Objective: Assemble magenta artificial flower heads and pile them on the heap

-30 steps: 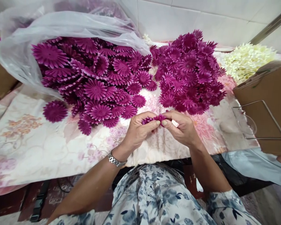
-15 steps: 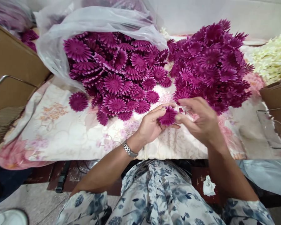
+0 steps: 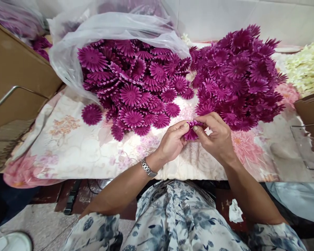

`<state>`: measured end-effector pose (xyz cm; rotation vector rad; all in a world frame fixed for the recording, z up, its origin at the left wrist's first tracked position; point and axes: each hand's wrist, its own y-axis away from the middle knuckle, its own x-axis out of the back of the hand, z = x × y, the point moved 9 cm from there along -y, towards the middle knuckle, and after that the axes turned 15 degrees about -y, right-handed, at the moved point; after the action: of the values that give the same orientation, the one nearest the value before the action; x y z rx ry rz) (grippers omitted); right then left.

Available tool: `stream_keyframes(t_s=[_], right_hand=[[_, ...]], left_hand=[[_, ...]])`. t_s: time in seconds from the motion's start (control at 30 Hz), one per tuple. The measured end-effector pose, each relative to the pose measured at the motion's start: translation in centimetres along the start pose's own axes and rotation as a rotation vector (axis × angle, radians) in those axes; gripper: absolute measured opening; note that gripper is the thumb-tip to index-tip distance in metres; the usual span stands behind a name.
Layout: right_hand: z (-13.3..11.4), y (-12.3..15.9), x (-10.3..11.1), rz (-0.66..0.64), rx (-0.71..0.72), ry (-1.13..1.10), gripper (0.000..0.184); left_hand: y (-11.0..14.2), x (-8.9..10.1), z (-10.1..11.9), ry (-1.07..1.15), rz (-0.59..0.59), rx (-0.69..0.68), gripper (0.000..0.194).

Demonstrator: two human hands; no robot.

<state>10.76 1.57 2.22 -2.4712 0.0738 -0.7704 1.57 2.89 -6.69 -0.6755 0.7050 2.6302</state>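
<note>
Between my hands, above the front part of the table, is a purple artificial flower (image 3: 191,134) with its petals bent. My left hand (image 3: 172,139) pinches its left side between thumb and fingers. On the opposite side my right hand (image 3: 214,136) grips the petals with thumb and forefinger. The flower's centre is partly hidden by my fingertips. Just beyond lies a heap of flat purple flower heads (image 3: 131,94), spilling out of a clear plastic bag (image 3: 65,52). To its right rises a pile of fuller purple flowers (image 3: 235,69). One single flower head (image 3: 91,114) lies apart at the left.
A floral cloth (image 3: 94,157) covers the table. Cardboard boxes stand at the left (image 3: 18,66) and right (image 3: 311,108), with metal wire frames beside them. Cream-coloured flowers (image 3: 307,69) are heaped at the far right. Crumpled white paper (image 3: 235,211) lies below the table edge.
My right hand has come in to the left and closed on the flower's right side. The flower, face-up before, is now tilted and bent between both hands. The view has shifted slightly.
</note>
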Motion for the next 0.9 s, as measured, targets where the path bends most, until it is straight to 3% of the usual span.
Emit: stream_keyframes(t_s=[0.13,0.3,0.4,0.53,0.8,0.9], right_hand=[[-0.1,0.2,0.4,0.042,0.018,0.032,0.016],[1.9,0.4,-0.2,-0.045,-0.157,-0.166,0.033],[2.3,0.3,-0.5,-0.056,-0.197,-0.169,0.027],[1.8,0.1,-0.6,-0.038,-0.150,-0.165,0.017],[0.7,0.6,-0.6,-0.028,-0.012,-0.011,0.033],[0.8,0.7,-0.6,-0.022,-0.031,-0.013,0.040]], left_hand=[[0.0,-0.1,0.1,0.011,-0.019,-0.010,0.009],[0.0,0.0,0.1,0.048,-0.016,-0.011,0.008],[0.0,-0.3,0.3,0.008,-0.044,-0.027,0.010],[0.1,-0.3,0.2,-0.003,-0.051,-0.028,0.011],[0.2,0.4,-0.2,0.028,0.030,0.020,0.007],[0.1,0.2,0.1,0.041,0.011,-0.023,0.009]])
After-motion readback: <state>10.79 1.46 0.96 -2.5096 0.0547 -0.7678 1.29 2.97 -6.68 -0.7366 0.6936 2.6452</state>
